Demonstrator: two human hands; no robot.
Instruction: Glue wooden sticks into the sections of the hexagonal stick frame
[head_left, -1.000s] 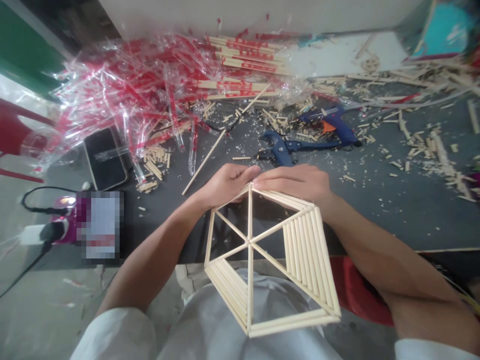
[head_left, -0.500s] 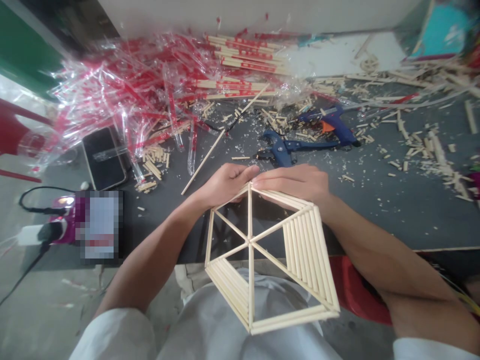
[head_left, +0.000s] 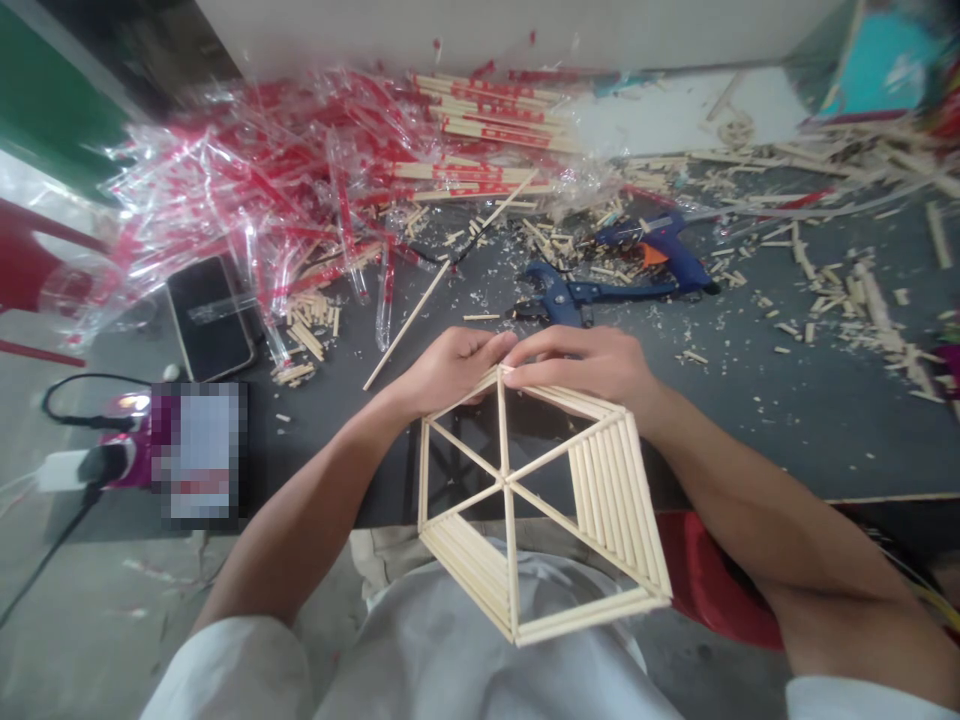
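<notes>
A six-sided frame of pale wooden sticks (head_left: 504, 480), with spokes meeting at its middle, is held up at the table's near edge. Two of its wedges are partly filled with rows of sticks, one at the right and one at the lower left. My left hand (head_left: 454, 365) is closed around the far left side, thumb near the far corner. On the other side of that corner, my right hand (head_left: 592, 360) grips the far right side with bent fingers. Just beyond the hands lies a blue cutter tool (head_left: 559, 298), partly hidden by my right hand.
Red-and-clear wrappers (head_left: 247, 180) heap at the back left, beside packed chopsticks (head_left: 502, 110). A blue glue gun (head_left: 675, 250) lies right of centre among stick offcuts. At left are a phone (head_left: 210, 320) and a purple power strip (head_left: 131, 440). A loose stick (head_left: 409, 322) lies near my left hand.
The frame's near side has tilted up and shifted slightly, its bottom corner moving right. My right hand's fingers have bent and lifted a little; my left hand stays almost in place.
</notes>
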